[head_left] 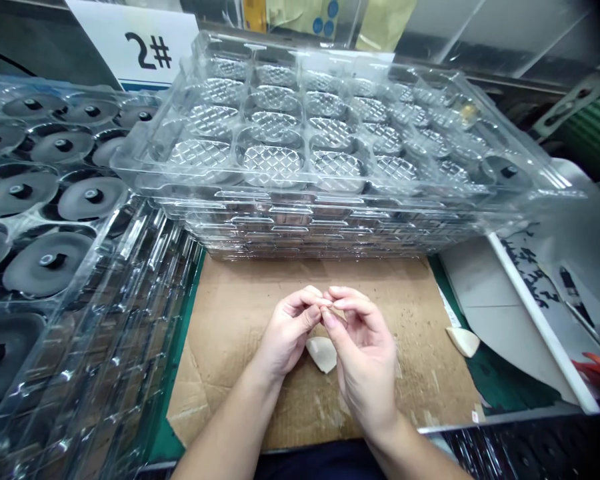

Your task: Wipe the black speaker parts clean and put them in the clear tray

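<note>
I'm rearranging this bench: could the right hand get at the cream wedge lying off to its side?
Probably yes. The right hand sits close to the cream wedge, with mostly bare cardboard between them and nothing standing in the way.

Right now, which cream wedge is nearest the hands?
The wedge on the cardboard directly below the left hand and right hand, partly behind them; the other wedge lies off right, near the cardboard's edge.
</note>
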Action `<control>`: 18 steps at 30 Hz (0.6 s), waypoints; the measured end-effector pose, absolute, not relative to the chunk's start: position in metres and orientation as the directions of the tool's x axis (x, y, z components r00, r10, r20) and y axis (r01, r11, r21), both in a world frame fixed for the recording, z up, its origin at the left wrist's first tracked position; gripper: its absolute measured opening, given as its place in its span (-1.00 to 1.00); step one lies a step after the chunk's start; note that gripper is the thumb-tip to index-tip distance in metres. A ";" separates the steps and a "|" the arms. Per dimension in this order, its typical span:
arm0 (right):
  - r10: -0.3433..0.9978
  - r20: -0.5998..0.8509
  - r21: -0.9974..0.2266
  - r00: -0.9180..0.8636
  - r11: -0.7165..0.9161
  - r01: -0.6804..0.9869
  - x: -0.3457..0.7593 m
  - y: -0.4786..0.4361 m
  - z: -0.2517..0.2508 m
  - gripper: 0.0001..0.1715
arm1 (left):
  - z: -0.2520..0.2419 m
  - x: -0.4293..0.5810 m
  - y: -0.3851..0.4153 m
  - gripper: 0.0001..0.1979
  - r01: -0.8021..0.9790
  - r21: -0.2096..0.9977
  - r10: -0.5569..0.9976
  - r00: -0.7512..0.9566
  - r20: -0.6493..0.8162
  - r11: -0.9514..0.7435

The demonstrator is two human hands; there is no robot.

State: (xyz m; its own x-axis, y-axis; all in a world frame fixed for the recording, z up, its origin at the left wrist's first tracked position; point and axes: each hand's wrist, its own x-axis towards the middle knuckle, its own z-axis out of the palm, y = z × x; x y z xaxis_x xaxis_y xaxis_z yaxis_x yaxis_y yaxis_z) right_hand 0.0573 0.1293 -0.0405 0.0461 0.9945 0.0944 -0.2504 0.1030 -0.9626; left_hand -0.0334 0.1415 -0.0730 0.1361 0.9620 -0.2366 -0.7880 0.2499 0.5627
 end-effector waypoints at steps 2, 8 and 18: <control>0.994 0.097 -0.970 0.046 0.104 -0.222 0.060 0.127 -0.040 -0.72 | -0.073 -0.033 0.142 -0.91 -0.779 0.572 0.960 0.138 -0.244 0.258; 0.888 0.368 -0.834 -0.276 0.446 0.325 0.082 0.131 -0.028 -0.65 | -0.076 -0.037 0.146 -0.90 -0.764 0.590 0.949 0.093 -0.300 0.261; 0.678 0.626 -0.331 -0.385 0.679 0.655 0.196 0.223 0.081 -0.65 | -0.090 -0.035 0.159 -0.79 -0.772 0.609 0.964 0.013 -0.267 0.179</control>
